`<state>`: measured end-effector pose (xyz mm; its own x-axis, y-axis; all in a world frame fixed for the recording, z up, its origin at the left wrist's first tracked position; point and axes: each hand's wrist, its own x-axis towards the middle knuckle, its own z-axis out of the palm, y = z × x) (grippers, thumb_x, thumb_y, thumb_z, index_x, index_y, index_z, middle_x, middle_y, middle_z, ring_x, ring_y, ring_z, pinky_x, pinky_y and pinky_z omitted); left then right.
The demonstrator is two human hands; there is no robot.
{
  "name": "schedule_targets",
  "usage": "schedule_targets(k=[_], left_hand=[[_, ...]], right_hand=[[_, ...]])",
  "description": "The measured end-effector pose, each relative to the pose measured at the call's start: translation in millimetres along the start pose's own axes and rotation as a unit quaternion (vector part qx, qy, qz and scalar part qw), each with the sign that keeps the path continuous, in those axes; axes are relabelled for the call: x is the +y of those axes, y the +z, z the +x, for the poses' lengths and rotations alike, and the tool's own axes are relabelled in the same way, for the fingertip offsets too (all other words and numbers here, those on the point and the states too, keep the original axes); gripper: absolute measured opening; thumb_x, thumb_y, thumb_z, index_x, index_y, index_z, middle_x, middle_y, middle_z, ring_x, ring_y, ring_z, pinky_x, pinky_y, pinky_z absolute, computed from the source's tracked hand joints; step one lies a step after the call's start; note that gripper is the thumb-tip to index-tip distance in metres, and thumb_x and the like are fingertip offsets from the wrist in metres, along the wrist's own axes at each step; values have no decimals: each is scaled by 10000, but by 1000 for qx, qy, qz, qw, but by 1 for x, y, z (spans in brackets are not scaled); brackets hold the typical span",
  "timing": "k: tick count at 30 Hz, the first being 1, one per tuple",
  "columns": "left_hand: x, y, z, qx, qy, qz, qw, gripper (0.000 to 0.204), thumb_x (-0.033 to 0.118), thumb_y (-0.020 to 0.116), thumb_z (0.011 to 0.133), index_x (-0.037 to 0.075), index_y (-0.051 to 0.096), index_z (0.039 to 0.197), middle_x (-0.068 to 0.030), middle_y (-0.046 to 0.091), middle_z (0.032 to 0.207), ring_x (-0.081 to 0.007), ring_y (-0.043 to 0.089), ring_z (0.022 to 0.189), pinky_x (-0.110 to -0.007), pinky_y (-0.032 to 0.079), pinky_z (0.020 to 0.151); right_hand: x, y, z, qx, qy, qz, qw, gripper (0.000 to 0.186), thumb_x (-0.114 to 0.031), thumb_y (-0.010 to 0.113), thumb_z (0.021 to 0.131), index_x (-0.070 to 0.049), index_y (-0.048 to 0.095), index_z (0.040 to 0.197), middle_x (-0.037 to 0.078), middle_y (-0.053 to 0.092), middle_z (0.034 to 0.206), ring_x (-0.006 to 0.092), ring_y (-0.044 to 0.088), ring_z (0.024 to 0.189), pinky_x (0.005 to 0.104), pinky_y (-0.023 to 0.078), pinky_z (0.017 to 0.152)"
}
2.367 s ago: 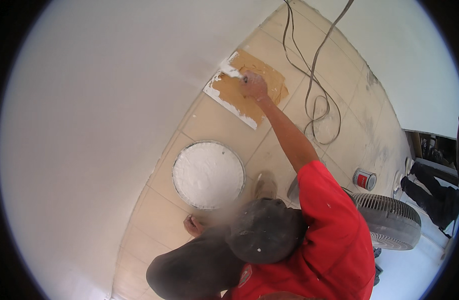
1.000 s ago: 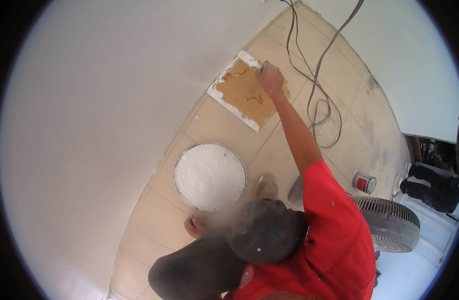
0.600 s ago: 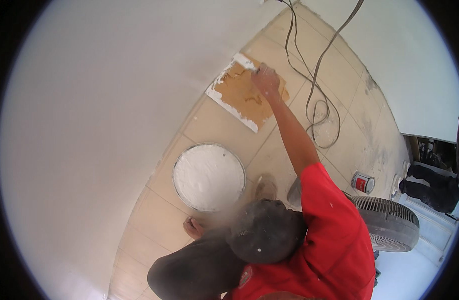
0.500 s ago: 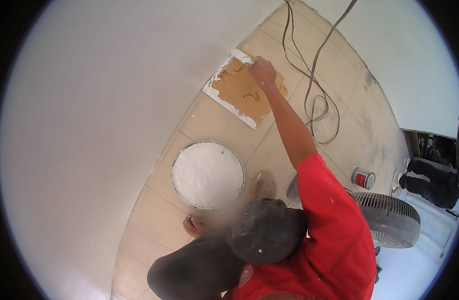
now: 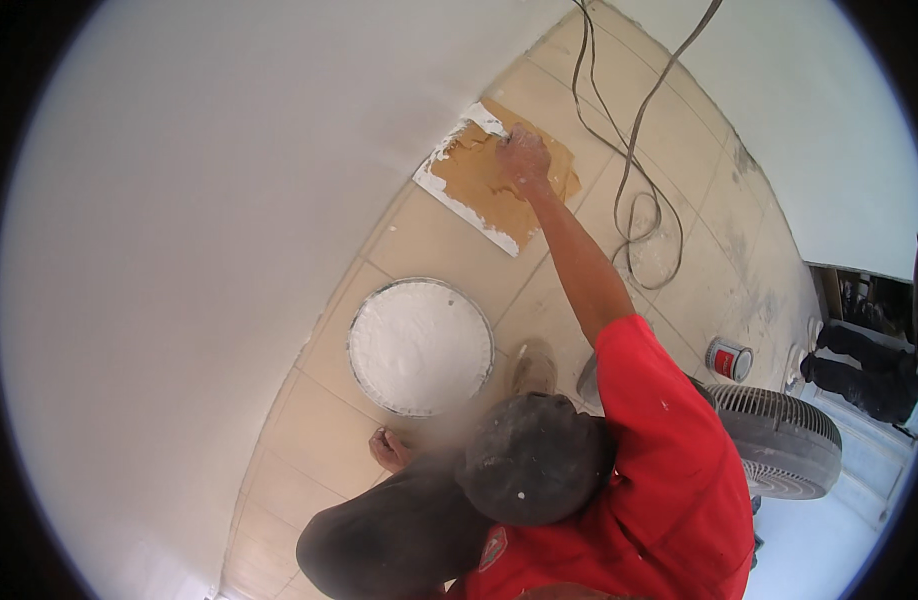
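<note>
Two hands appear in my head view, right hand (image 5: pixel 525 153) and left hand (image 5: pixel 389 449), bare and well apart. The right is clenched around the handle of a scraper (image 5: pixel 487 119), its blade coated white. From my remote post I place that blade over the upper left corner of the board (image 5: pixel 489 190); whether it touches the surface I cannot tell.

The board is tan, lying flat on the floor (image 5: pixel 449 245) close to the foot of the wall (image 5: pixel 199 260). White paste runs along its left and lower edges; its middle shows tan, with ridges and creases.

I find the left hand low in view, just beside the lower rim of a round tub (image 5: pixel 404 412). Its fingers are too small and shaded for me to say whether they grip anything. The tub contains white paste with a small dark fleck near the upper right.

Right arm: bare below a red sleeve (image 5: pixel 644 370), extended toward the board. To its right I record a looped cord (image 5: pixel 636 132) on the tiles, a can (image 5: pixel 728 360) with a red patch, a dusty grey fan (image 5: pixel 779 440) and, near the rim, another person's dark-trousered legs (image 5: pixel 864 375).
</note>
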<state>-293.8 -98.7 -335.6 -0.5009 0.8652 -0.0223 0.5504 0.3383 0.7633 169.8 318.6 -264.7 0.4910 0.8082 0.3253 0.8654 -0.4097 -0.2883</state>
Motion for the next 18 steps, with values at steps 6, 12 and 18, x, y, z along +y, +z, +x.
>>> schedule_targets(k=[6,12,18], left_hand=[[-3,-2,-1,16,1,-26,1000,287,228,552,989,-37,637,1056,-169,623,958,-319,575,885,-444,464,755],[-9,-5,3,-6,25,-7,1000,287,230,563,990,-27,648,1085,-147,628,957,-269,577,869,-394,468,722],[-12,3,-1,5,16,-27,1000,298,245,562,993,-31,648,1067,-154,627,955,-295,581,877,-417,467,739]], right_hand=[[-38,-19,-51,-153,-53,70,984,237,-318,617,889,-96,660,957,168,723,947,383,698,941,522,565,766],[-28,-42,-52,-110,14,66,992,253,-328,613,888,-92,671,957,182,723,981,382,689,985,521,553,824],[-31,-26,-33,-158,-44,61,985,256,-327,610,888,-91,677,962,168,725,1008,374,687,1008,506,558,839]])
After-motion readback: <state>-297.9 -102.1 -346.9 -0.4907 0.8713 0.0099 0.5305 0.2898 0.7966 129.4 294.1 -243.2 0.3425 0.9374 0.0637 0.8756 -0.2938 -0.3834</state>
